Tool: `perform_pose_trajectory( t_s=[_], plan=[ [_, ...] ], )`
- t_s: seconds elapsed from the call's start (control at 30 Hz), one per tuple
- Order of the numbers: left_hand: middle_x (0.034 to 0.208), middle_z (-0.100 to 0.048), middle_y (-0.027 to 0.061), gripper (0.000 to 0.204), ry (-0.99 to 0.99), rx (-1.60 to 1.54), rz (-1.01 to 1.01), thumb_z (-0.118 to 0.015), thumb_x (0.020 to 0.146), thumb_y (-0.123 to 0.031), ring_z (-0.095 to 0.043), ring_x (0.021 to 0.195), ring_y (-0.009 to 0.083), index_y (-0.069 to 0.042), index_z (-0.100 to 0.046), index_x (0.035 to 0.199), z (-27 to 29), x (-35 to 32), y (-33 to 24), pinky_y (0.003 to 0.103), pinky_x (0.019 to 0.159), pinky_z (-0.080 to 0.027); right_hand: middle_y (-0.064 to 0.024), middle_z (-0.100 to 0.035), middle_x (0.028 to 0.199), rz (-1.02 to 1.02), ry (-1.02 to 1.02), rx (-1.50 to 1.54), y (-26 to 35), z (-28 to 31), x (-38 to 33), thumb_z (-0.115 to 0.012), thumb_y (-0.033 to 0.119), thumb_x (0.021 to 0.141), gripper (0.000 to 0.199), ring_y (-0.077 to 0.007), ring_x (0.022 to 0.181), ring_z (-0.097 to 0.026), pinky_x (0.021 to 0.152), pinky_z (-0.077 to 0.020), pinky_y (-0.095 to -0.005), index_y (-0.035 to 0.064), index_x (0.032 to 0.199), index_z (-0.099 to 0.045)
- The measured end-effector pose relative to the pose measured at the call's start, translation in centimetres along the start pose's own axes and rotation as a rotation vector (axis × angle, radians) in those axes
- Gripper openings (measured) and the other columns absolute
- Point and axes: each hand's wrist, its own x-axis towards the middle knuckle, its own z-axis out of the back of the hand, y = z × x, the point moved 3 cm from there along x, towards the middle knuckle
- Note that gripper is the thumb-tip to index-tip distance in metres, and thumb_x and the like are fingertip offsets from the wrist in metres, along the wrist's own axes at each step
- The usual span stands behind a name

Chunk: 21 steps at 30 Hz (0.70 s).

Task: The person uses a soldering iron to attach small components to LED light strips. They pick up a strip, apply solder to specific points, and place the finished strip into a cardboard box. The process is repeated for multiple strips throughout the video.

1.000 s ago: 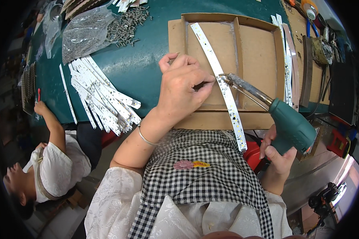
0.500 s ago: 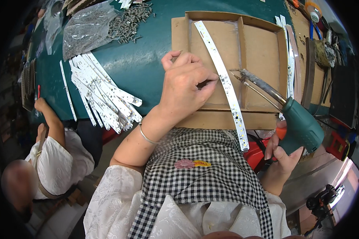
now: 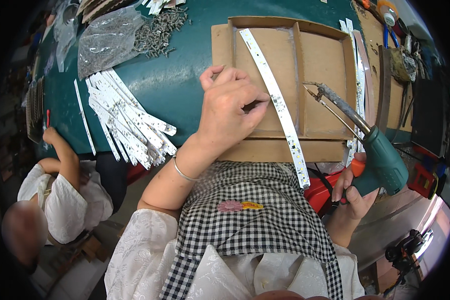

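A white LED strip [image 3: 285,120] lies aslant across the cardboard tray [image 3: 321,135], its near end reaching past the tray's front edge. My left hand [image 3: 230,107] is over the tray's left side, thumb and forefinger pinched together at the strip's left edge. Whatever is between those fingertips is hidden. My right hand [image 3: 354,192] is closed round the handle of a green soldering gun [image 3: 385,160] with an orange trigger. The gun's tip points up and left, a short way right of the strip and apart from it.
Left of the tray lies a pile of white LED strips [image 3: 127,120]. Behind it are a clear plastic bag [image 3: 107,42] and loose small metal parts [image 3: 160,37]. More strips [image 3: 357,75] lie along the tray's right side. A co-worker [image 3: 67,195] sits at far left.
The soldering gun has moved right, so its tip is farther from the LED strip. My left hand keeps its pinch at the strip's edge. The view has shifted slightly.
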Motion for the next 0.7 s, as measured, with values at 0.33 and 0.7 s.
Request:
perform_pose_trajectory(
  t_s=[0.33, 0.7],
  plan=[
    [0.066, -0.062, -0.0034, 0.013, -0.013, -0.044, 0.027, -0.079, 0.067, -0.005, -0.062, 0.082, 0.0162, -0.013, -0.071, 0.072, -0.1, 0.0, 0.0, 0.044, 0.094, -0.036, -0.0142, -0.055, 0.082, 0.064, -0.085, 0.071, 0.5, 0.6, -0.6, -0.077, 0.008, 0.080, 0.072, -0.0163, 0.048, -0.053, 0.041, -0.0484, -0.0264, -0.0136, 0.136, -0.038],
    [0.104, -0.069, 0.0005, 0.028, 0.296, 0.112, -0.252, -0.075, 0.071, -0.011, -0.059, 0.096, 0.0219, -0.011, -0.072, 0.099, 3.8, 0.5, -6.3, 0.046, 0.095, -0.037, -0.0111, -0.053, 0.091, 0.380, -0.346, -0.111, 2.4, 1.5, -3.7, -0.066, -0.002, 0.084, 0.066, -0.0156, 0.060, -0.056, 0.049, -0.0518, -0.0267, -0.0090, 0.142, -0.036]
  ],
)
